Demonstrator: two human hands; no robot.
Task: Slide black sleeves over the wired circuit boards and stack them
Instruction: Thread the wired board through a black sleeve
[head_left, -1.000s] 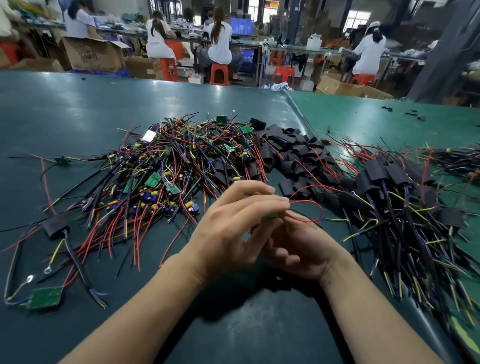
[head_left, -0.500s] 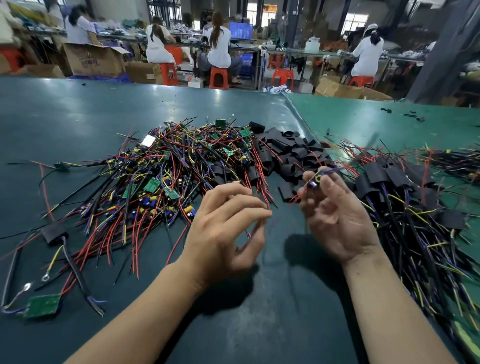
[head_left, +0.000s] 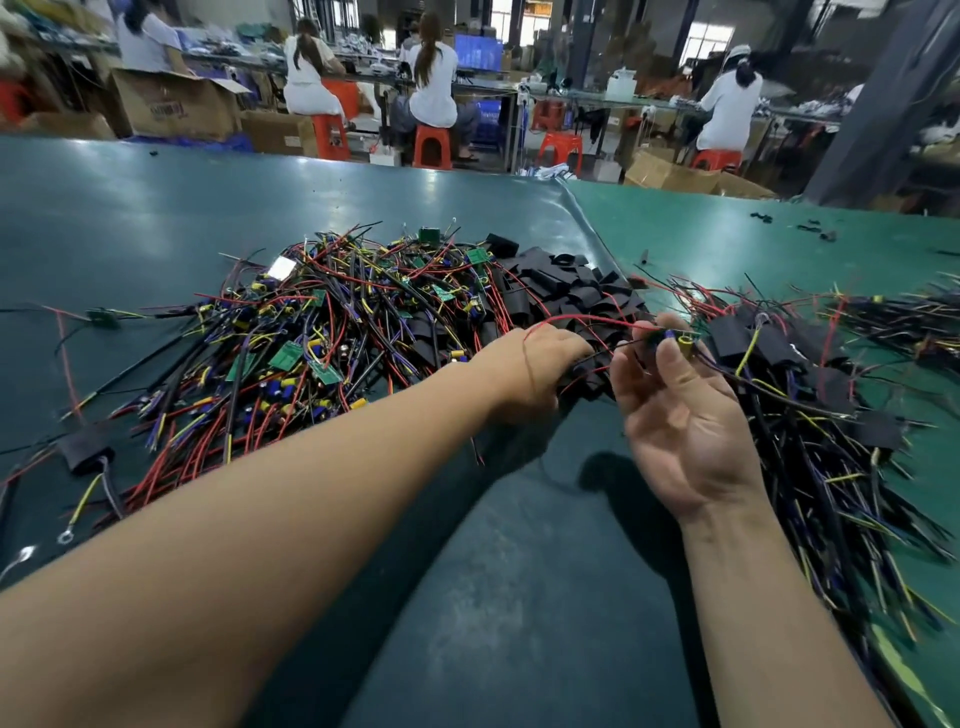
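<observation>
The right hand (head_left: 680, 415) pinches one wired circuit board (head_left: 670, 338) at its fingertips, palm up, just right of the pile of black sleeves (head_left: 561, 296); the board itself is mostly hidden and blurred. The left hand (head_left: 535, 364) reaches into the near edge of this pile with curled fingers, but whether it already holds a sleeve I cannot tell.

The board looks light and stiff, while its red wire (head_left: 571, 319) is thin and springy and arcs over the left hand. I judge it is best taken by the board edges, not by the wires. The sleeves seem soft, flat and light, so the mouth probably needs opening.

Left of the sleeve pile lies the heap of bare wired boards (head_left: 322, 343); right of it the sleeved ones (head_left: 779, 353) are stacked on the bench (head_left: 519, 571). Loose wires from both heaps may snag.
</observation>
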